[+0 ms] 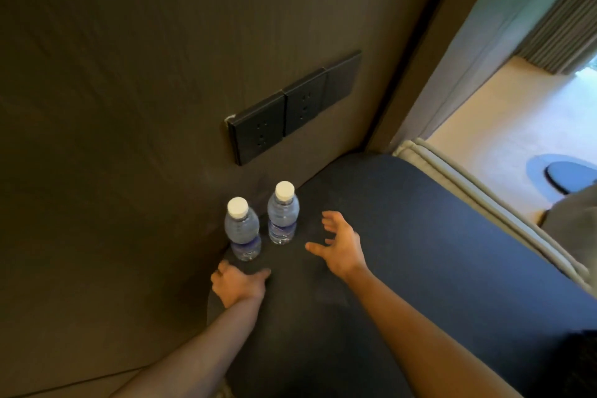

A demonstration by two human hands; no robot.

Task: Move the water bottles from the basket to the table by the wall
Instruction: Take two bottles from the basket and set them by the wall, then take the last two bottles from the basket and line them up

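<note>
Head view: left hand (237, 286) fingertips indistinct.

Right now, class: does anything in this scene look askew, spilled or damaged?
Little stands out. Both water bottles stand upright and capped on the dark table, no spill. Only the socket panel on the wall shows a pale chipped-looking upper left corner.

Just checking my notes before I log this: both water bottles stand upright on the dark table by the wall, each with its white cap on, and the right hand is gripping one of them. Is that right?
Not quite. In the head view the right hand is open and apart from both water bottles, gripping neither. They do stand upright on the dark table by the wall, white caps on.
</note>
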